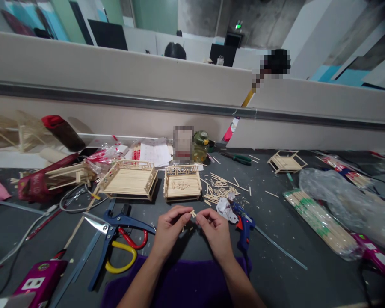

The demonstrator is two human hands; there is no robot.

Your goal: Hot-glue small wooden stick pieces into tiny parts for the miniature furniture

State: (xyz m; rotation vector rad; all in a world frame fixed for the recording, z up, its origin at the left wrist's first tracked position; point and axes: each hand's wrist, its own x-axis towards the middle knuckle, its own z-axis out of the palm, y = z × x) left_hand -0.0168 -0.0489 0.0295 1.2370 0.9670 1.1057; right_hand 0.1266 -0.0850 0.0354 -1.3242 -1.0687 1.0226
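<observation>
My left hand (173,226) pinches a few short wooden stick pieces (193,213) between thumb and fingertips. From the other side, the closed thumb and forefinger of my right hand (214,229) meet the same pieces. Just beyond stands a small wooden stick bench (182,192) with tiny cut bits on its seat. A wider stick bench (128,182) is to its left. Cut sticks and bits (223,188) lie scattered to its right. Close to my right hand are a blue glue gun (245,231) and a crumpled white wad (226,209).
Blue-handled cutters (107,239) and scissors with red and yellow handles (122,259) lie at left. Bagged sticks (321,220) and a small stick frame (287,162) are at right. A bottle (201,146) and pliers (235,157) stand near the partition (122,117).
</observation>
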